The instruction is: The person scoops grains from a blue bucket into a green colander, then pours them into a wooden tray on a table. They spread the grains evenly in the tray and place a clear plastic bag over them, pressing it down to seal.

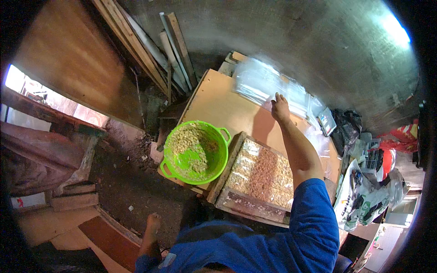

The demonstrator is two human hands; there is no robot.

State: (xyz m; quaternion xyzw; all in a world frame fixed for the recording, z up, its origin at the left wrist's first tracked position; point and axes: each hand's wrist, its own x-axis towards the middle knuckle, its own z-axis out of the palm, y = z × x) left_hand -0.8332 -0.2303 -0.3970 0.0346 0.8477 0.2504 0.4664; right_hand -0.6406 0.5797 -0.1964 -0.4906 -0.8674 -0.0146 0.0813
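Observation:
My right hand [281,108] is stretched over the far part of a wooden table [218,92], just in front of a stack of clear plastic bags [257,80]; whether it touches them I cannot tell. Down at the lower left, my left hand [153,221] hangs beside my body, away from the table, and nothing shows in it. On the table's left part a green plastic colander-shaped basin [223,160] with two handles holds a pale, clumpy mixture. Right of it lies a wooden-framed tray [225,167] filled with packed rows of pale, grainy pieces, partly shiny, under my right forearm.
Wooden planks and pipes [174,51] lean in the far left corner. A small flat device [326,121] and black plastic bags [346,128] lie at the table's right end. More plastic bags [355,201] and a crate [371,157] are on the right. A wooden box [75,201] stands lower left.

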